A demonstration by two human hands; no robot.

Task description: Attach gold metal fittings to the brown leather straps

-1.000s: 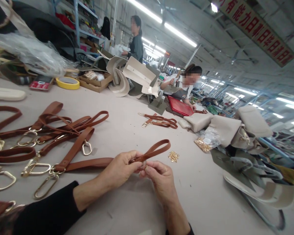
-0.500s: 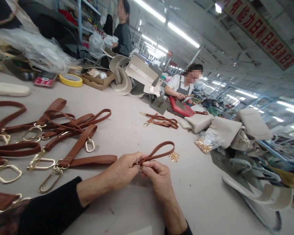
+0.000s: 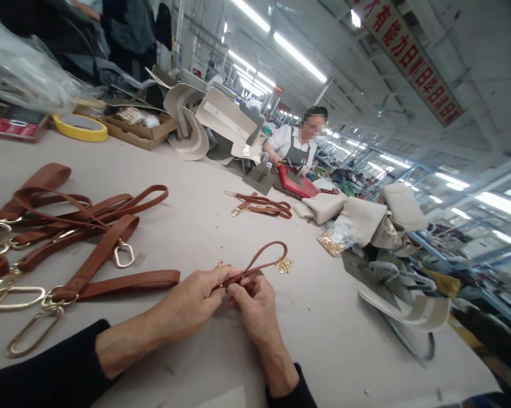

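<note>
A brown leather strap bends into a loop that rises above my fingers. My left hand is closed around its lower end, thumb and fingers pressed together. At the same end my right hand pinches the strap with closed fingers; whether a small part also sits in that pinch is hidden. Just beyond the loop lies a small pile of gold-coloured hardware pieces. To the left, several brown leather straps with gold clasps and rings are heaped on the table.
Further brown straps lie mid-table. Yellow tape, a cardboard box and beige panels line the back. A bag of gold hardware and beige bags are at right. Across the table, a person handles a red piece.
The view has swung to the right, so most things appear further left. My right fingers have curled in more around the strap's end. The person at the back left is now partly out of frame.
</note>
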